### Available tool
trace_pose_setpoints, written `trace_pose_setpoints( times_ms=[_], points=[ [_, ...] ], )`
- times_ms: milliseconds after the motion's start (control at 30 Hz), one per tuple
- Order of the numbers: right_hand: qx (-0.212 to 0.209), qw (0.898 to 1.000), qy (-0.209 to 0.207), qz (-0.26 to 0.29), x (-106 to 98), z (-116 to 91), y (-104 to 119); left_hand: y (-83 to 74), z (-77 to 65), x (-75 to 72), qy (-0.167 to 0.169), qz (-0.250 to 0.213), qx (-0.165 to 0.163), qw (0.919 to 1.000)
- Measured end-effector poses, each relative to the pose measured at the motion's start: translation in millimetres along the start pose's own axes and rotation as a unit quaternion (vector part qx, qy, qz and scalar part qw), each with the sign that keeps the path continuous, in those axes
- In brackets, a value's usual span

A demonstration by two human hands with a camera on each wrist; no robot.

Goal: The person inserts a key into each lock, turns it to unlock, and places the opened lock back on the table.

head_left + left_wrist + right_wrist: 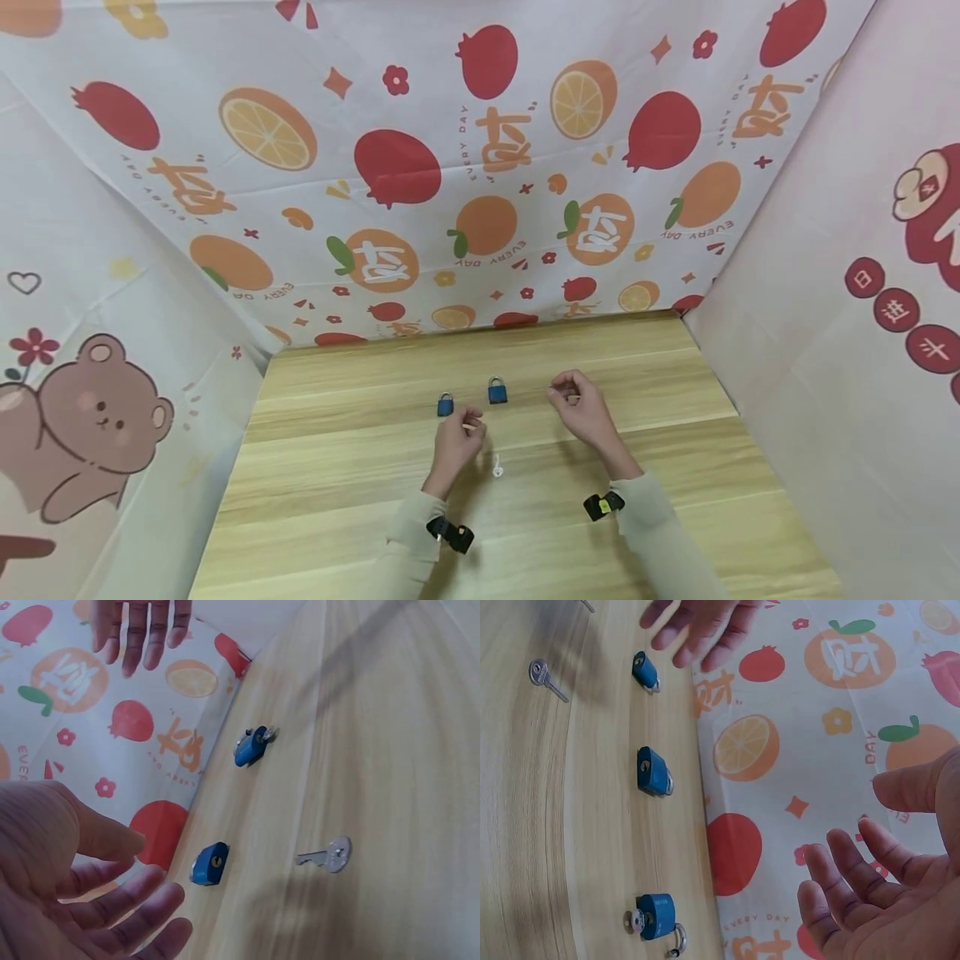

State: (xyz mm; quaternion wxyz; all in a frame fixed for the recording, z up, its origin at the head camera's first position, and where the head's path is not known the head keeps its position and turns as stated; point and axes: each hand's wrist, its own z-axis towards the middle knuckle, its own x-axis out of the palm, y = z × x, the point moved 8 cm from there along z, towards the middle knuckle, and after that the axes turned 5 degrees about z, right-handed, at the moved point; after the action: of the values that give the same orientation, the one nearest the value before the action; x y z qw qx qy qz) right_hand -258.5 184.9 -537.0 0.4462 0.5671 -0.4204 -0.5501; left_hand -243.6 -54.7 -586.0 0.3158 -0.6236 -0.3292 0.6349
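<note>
Both hands hover over the wooden table, fingers loosely bent and holding nothing. My left hand (457, 442) is just in front of the left blue padlock (446, 405). In the middle lies a second blue padlock (498, 392), its keyhole bare in the right wrist view. My right hand (585, 410) hides the third padlock in the head view. That padlock (658, 918) has a key (634, 921) in it and its shackle (679, 942) swung out. A loose silver key (498, 468) lies nearer to me, between the hands.
At the upper edge of the right wrist view the tip of another small metal piece (587, 605) shows. A fruit-print cloth (480, 167) hangs behind the wooden table (360, 517), and pale printed cloths stand at the left (90, 250) and right (810, 333).
</note>
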Motion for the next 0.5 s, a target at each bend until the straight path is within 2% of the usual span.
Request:
trace_pose_setpoints(
  times_ms=[167,500],
  points=[
    [-0.004,1.0,-0.004,-0.005,-1.6,-1.7,3.4,0.5,-8.2,4.3,0.003,0.032,-0.015,0.9994],
    [0.003,1.0,-0.015,-0.011,-8.7,-0.9,4.9,5.8,-15.0,16.4,0.026,0.097,-0.037,0.9943]
  ],
)
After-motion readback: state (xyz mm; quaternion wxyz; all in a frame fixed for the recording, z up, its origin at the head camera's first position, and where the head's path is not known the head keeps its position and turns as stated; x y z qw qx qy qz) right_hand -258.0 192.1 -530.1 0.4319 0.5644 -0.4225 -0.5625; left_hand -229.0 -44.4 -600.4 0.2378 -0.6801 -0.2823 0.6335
